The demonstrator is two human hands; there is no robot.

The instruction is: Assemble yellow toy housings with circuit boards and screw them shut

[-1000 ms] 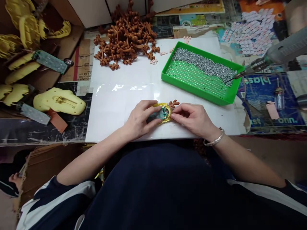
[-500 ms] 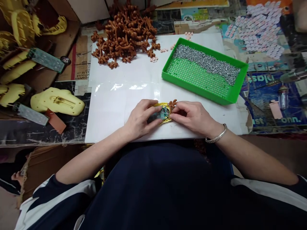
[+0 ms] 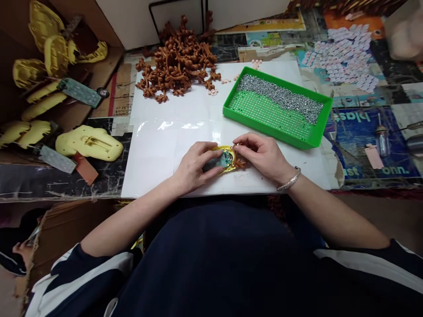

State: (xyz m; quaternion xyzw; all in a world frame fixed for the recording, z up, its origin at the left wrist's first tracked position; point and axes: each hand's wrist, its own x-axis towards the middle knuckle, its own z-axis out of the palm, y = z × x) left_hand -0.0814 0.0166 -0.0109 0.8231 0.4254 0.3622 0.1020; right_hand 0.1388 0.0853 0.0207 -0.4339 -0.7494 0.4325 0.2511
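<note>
A small yellow plastic shell (image 3: 228, 164) with a green circuit board inside lies on the white sheet (image 3: 158, 145) near the table's front edge. My left hand (image 3: 194, 165) curls over its left side and pins it down. My right hand (image 3: 261, 154) is closed in a pinch on a small brown antler-shaped piece (image 3: 240, 163) set against the shell's right side. A silver bracelet circles my right wrist.
A pile of brown antler pieces (image 3: 178, 59) sits at the back of the sheet. A green tray (image 3: 317, 132) with several small metal screws stands at the right. Yellow shells (image 3: 87, 143) and circuit boards lie at the left. Pink pieces (image 3: 343, 66) are heaped far right.
The powered screwdriver at the right has left the view. My right hand has brought the brown piece from the shell's top right down to its right side. The left hand has stayed on the shell.
</note>
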